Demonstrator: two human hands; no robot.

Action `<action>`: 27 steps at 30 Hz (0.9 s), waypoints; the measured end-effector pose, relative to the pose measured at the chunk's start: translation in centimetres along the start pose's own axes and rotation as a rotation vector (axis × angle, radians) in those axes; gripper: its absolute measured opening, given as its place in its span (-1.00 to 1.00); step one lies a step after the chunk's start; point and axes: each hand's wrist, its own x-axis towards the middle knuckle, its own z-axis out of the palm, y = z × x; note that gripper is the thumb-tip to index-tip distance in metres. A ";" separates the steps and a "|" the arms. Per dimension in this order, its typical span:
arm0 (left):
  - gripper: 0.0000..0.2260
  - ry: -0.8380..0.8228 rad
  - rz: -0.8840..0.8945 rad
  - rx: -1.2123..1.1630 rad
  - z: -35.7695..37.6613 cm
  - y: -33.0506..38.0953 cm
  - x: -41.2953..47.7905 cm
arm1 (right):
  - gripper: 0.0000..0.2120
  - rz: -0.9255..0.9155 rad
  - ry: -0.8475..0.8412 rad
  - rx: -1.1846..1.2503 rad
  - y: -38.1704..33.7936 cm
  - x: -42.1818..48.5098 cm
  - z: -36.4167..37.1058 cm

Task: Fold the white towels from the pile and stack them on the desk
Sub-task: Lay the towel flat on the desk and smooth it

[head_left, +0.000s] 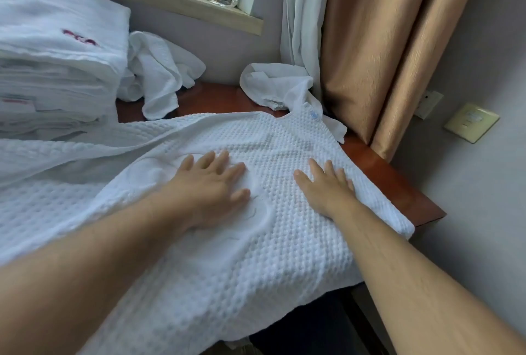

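We press our left hand [212, 184] and right hand [327, 186], both flat with fingers spread, on the white waffle-weave towel [284, 240] covering the wooden desk [398, 184].

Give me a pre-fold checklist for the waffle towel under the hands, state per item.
1. Both hands flat on the waffle towel: ok. Left hand and right hand press with straight fingers.
2. Towel smoothed: not ok. Wrinkles show beside the left hand.
3. Towel fully on the desk: not ok. Its near part hangs over the front edge.
4. Far corner free: cannot tell. It meets a crumpled cloth by the curtain.
5. Room on the folded stack: ok. Its top is bare.
6. Pile left to fold: ok. A loose towel lies beside the stack.
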 end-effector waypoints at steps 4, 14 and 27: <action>-0.42 -0.001 0.078 0.061 -0.7 1.9 1.3 | -0.20 0.104 -0.034 -0.009 2.4 -0.1 -0.9; -0.38 0.097 -0.019 -0.032 -0.2 0.0 1.2 | -0.26 0.017 0.110 0.040 -2.6 2.5 -3.4; -0.34 -0.010 -0.313 -0.097 -1.6 -4.7 2.9 | -0.18 -0.130 0.050 -0.050 -5.3 4.4 0.5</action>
